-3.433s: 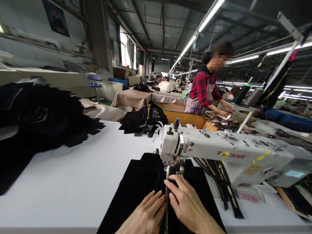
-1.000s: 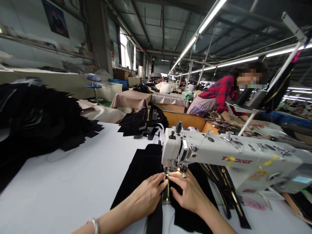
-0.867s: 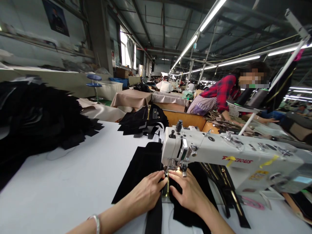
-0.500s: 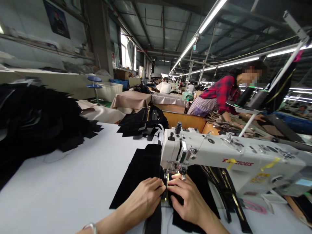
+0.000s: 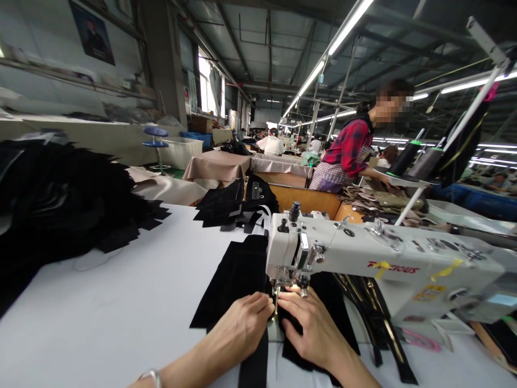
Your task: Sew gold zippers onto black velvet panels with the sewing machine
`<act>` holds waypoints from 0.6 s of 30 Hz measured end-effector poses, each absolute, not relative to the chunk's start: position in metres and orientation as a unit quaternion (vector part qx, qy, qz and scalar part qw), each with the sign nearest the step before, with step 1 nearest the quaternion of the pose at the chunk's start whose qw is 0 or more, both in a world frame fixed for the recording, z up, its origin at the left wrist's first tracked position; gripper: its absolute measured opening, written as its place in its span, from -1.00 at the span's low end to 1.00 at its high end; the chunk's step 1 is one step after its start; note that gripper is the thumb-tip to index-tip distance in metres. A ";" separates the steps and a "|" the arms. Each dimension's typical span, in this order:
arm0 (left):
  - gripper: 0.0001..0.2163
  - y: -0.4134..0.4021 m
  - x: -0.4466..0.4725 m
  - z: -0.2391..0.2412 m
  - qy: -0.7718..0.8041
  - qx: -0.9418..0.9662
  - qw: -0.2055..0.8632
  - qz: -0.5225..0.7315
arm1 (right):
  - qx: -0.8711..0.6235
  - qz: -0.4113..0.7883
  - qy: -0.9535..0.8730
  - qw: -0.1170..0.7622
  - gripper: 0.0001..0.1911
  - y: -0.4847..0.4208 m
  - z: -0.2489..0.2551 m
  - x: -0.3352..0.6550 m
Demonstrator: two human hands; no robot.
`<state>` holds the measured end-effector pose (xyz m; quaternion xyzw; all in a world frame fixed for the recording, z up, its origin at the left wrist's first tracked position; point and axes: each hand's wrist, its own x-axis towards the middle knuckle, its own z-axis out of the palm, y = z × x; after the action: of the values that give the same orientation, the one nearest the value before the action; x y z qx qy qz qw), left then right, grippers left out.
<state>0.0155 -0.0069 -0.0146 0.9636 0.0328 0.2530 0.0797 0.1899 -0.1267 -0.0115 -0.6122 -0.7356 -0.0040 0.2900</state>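
Observation:
Black fabric (image 5: pixel 226 280) lies under the head of a white sewing machine (image 5: pixel 347 250), with a gold-toothed zipper (image 5: pixel 277 304) running toward the needle area. My left hand (image 5: pixel 248 320) is on the left of the zipper, its fingers closed together at the fabric's edge. To the right, my right hand (image 5: pixel 311 323) lies over another part of the black fabric (image 5: pixel 337 310), fingers stretched out and slightly apart beside the presser foot. The fingertips of both hands are close to the needle area. The machine head partly hides the stitching spot.
Several loose zippers (image 5: pixel 388 323) hang under the machine arm at right. A large black fabric pile (image 5: pixel 72 194) fills the table's left side; a smaller pile (image 5: pixel 238 202) lies behind. A thread stand (image 5: pixel 407 207) rises at right. Beyond, a co-worker (image 5: pixel 347 145) handles brown pieces.
The black fabric has slid a little away from me under the machine. Both hands stay nearly in place. The co-worker has straightened up and shifted left.

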 end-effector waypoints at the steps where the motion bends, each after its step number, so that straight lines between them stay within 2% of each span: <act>1: -0.75 -0.007 0.016 -0.015 0.035 0.965 0.083 0.247 | -0.614 -0.002 -0.735 0.287 -0.61 -0.126 -0.012 0.190; 7: -0.71 -0.002 0.016 -0.022 0.071 0.969 0.102 0.214 | -0.618 -0.017 -0.734 0.282 -0.62 -0.126 -0.009 0.192; 12: -0.49 0.005 0.011 -0.028 0.102 0.954 0.163 0.232 | -0.575 0.010 -0.746 0.335 -0.64 -0.128 -0.005 0.187; 15: -0.48 0.008 0.009 -0.032 0.114 0.931 0.235 0.253 | -0.583 0.027 -0.746 0.319 -0.65 -0.128 -0.006 0.184; 18: -0.49 0.011 0.011 -0.037 0.105 0.929 0.236 0.266 | -0.592 0.030 -0.750 0.291 -0.71 -0.127 -0.008 0.183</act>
<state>0.0105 0.0109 -0.0365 0.9287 0.1054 0.2657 0.2363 0.1833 -0.1274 -0.0085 -0.5925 -0.7505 0.0297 0.2913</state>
